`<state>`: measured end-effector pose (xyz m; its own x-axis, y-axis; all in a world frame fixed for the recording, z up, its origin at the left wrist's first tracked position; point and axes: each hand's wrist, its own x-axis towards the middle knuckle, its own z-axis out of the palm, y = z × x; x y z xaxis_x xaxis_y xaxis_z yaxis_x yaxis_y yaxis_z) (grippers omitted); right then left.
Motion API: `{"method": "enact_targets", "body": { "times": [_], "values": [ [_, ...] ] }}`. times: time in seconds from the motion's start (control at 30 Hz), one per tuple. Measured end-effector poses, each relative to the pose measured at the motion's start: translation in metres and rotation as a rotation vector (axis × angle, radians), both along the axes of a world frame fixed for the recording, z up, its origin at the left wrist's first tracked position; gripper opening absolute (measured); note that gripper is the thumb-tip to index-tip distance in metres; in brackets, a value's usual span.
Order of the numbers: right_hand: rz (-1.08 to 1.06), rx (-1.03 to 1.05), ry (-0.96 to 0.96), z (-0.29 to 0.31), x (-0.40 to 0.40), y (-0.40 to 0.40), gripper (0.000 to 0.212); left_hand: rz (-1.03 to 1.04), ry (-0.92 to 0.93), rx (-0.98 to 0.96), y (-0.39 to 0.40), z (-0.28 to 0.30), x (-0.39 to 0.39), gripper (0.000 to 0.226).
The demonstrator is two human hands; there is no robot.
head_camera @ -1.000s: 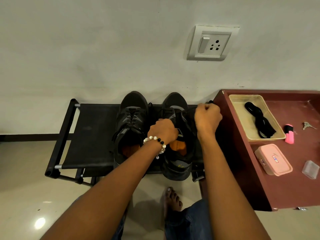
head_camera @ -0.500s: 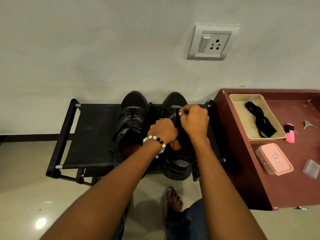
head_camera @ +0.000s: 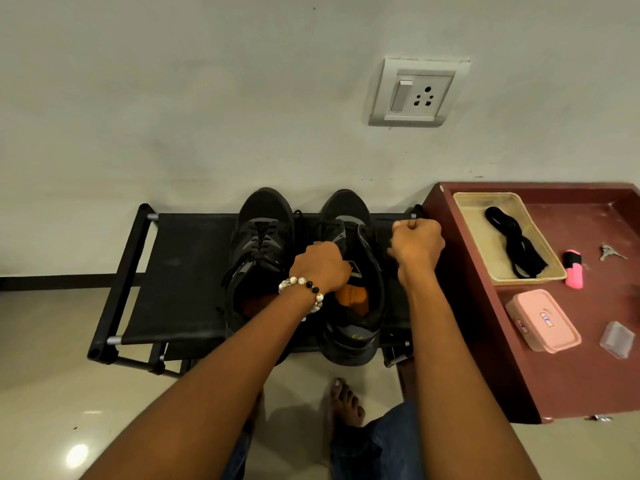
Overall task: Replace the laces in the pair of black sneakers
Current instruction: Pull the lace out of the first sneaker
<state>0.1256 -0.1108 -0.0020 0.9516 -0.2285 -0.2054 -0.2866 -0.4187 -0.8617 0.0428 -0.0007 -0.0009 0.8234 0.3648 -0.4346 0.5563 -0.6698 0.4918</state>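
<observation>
Two black sneakers [head_camera: 304, 271] side by side on black shoe rack [head_camera: 173, 271], toes to wall. Left hand [head_camera: 320, 266] grips right sneaker's tongue area, fingers curled. Right hand [head_camera: 417, 244] fisted just beside it; lace in its grip cannot be made out. Spare black laces [head_camera: 516, 245] lie in beige tray [head_camera: 474, 230] on maroon desk [head_camera: 568, 379].

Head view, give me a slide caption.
Left hand steadies right sneaker; right hand fisted beside it.
</observation>
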Motion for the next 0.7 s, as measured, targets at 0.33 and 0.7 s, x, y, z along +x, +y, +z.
{"method": "enact_targets", "body": {
  "times": [0.33, 0.7],
  "values": [
    [0.771, -0.676, -0.108, 0.004, -0.015, 0.018, 0.045, 0.048, -0.03, 0.028, -0.002, -0.014, 0.004, 0.037],
    [0.773, -0.495, 0.025, -0.001, -0.011, 0.018, 0.019, 0.138, -0.025, 0.06, -0.009, -0.016, 0.007, 0.046]
  ]
}}
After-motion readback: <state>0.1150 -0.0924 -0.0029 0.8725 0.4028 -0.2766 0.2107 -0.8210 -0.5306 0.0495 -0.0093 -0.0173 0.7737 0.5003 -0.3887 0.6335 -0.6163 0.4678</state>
